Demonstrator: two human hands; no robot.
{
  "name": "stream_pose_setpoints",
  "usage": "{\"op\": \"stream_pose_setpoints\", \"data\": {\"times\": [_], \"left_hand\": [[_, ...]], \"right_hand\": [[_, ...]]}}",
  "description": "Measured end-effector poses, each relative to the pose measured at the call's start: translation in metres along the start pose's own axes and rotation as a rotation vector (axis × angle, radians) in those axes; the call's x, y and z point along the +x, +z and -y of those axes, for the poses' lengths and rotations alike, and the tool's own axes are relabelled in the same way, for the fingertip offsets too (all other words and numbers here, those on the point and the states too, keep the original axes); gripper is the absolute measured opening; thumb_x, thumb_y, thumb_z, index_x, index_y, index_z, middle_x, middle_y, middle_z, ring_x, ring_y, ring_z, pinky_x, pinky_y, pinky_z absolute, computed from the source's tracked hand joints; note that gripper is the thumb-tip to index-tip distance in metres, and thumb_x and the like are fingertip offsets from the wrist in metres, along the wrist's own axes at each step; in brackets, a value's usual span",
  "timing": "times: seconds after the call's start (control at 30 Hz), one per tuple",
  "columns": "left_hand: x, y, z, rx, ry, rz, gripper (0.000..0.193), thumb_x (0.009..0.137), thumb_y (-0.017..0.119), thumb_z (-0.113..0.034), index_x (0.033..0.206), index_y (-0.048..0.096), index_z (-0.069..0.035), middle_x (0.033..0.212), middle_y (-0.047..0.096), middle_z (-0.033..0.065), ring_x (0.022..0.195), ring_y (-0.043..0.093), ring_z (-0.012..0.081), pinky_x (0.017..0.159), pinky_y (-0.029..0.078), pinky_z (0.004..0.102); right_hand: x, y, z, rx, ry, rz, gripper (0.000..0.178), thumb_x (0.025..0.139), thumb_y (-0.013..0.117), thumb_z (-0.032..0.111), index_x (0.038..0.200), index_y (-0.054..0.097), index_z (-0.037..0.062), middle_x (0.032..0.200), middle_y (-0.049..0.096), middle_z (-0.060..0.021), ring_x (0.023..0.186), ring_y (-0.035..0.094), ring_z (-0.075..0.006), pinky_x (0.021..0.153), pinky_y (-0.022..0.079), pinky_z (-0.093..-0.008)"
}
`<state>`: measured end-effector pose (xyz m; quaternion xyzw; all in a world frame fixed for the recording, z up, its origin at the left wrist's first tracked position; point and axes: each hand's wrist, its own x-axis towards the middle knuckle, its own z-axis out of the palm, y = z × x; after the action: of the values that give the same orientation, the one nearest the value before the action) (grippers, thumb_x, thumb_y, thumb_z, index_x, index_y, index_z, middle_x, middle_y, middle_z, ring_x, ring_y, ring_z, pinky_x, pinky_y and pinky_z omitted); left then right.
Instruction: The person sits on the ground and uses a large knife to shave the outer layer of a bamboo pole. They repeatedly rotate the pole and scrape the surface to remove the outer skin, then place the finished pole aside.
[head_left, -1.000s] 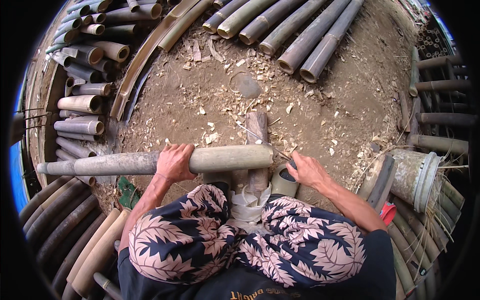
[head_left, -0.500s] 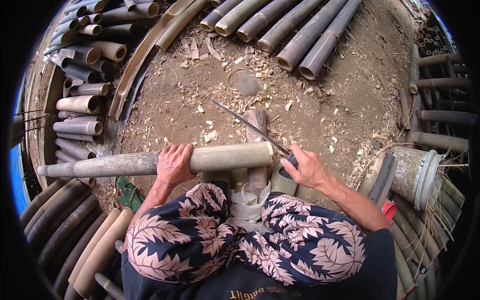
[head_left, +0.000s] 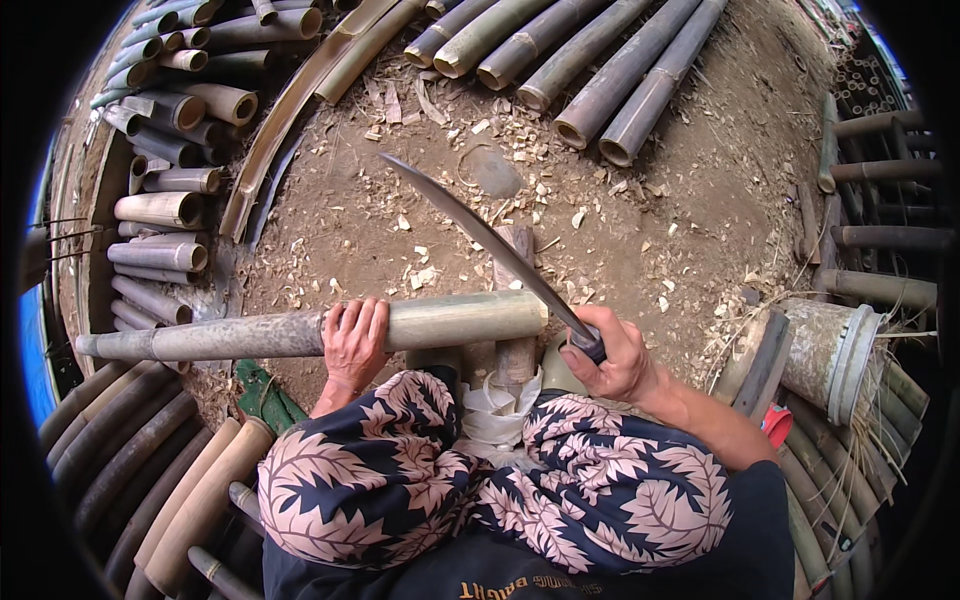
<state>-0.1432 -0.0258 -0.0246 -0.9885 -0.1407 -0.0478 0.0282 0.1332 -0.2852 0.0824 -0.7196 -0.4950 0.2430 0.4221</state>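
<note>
A thick bamboo pole lies crosswise in front of my knees, its pale, scraped end to the right and its thinner, darker end far to the left. My left hand is wrapped over its middle. In my right hand is the dark handle of a machete, whose long curved blade points up and to the left, raised above the pole's right end. Under that end, a wooden block lies on the ground, partly hidden by the pole. A whitish wrapped cloth or plastic shows between my knees.
Cut bamboo poles lie at the far side, with stacked bamboo on the left and more beside my left knee. A dirty white bucket lies tipped at the right. Pale chips litter the dirt floor.
My right hand has turned and lifted the machete, so its blade reaches higher and its broad side shows. The left hand has shifted slightly right; the pole has barely moved.
</note>
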Motion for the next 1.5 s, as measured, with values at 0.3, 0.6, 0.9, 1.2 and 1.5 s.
{"op": "stream_pose_setpoints", "data": {"times": [0.3,0.6,0.9,1.2,1.5], "left_hand": [[-0.009,0.012,-0.009,0.042,-0.026,-0.031,0.063,0.070,0.074,-0.026,0.127,0.055,-0.007,0.123,0.061,0.0080,0.116,0.056,0.0265,0.103,0.037,0.0486],[0.000,0.009,-0.015,0.040,-0.056,0.043,0.074,0.065,0.078,-0.028,0.131,0.052,-0.009,0.127,0.057,0.0098,0.122,0.052,0.0272,0.106,0.033,0.0509],[0.072,-0.033,0.026,-0.368,-0.087,0.871,0.079,0.053,0.082,-0.052,0.116,0.062,-0.009,0.108,0.069,0.0142,0.100,0.067,0.0329,0.086,0.055,0.0422],[0.070,-0.035,0.028,-0.397,-0.111,0.821,0.077,0.052,0.082,-0.050,0.114,0.062,-0.010,0.105,0.069,0.0132,0.099,0.067,0.0327,0.086,0.054,0.0429],[0.063,-0.030,0.024,-0.369,-0.103,0.766,0.072,0.053,0.081,-0.050,0.111,0.061,-0.011,0.104,0.068,0.0123,0.099,0.066,0.0325,0.085,0.054,0.0435]], "right_hand": [[0.004,-0.010,0.000,-0.151,0.249,0.200,0.027,0.093,0.066,0.023,0.101,0.053,0.0003,0.074,0.065,-0.0196,0.061,0.067,-0.0360,0.054,0.053,-0.0427],[-0.035,-0.007,-0.081,-0.369,0.608,0.463,0.033,0.096,0.057,0.030,0.101,0.052,-0.0020,0.072,0.066,-0.0241,0.067,0.069,-0.0430,0.060,0.054,-0.0501],[-0.012,-0.006,-0.022,-0.184,0.231,0.121,0.035,0.093,0.064,0.027,0.113,0.053,0.0004,0.090,0.066,-0.0221,0.073,0.068,-0.0409,0.062,0.056,-0.0450],[-0.016,-0.001,-0.063,-0.417,0.640,0.532,0.027,0.091,0.066,0.022,0.100,0.052,0.0011,0.081,0.066,-0.0188,0.062,0.068,-0.0358,0.057,0.056,-0.0435],[-0.032,0.007,-0.064,-0.390,0.125,0.152,0.029,0.093,0.064,0.024,0.109,0.054,0.0028,0.084,0.067,-0.0214,0.067,0.069,-0.0377,0.058,0.055,-0.0430]]}}
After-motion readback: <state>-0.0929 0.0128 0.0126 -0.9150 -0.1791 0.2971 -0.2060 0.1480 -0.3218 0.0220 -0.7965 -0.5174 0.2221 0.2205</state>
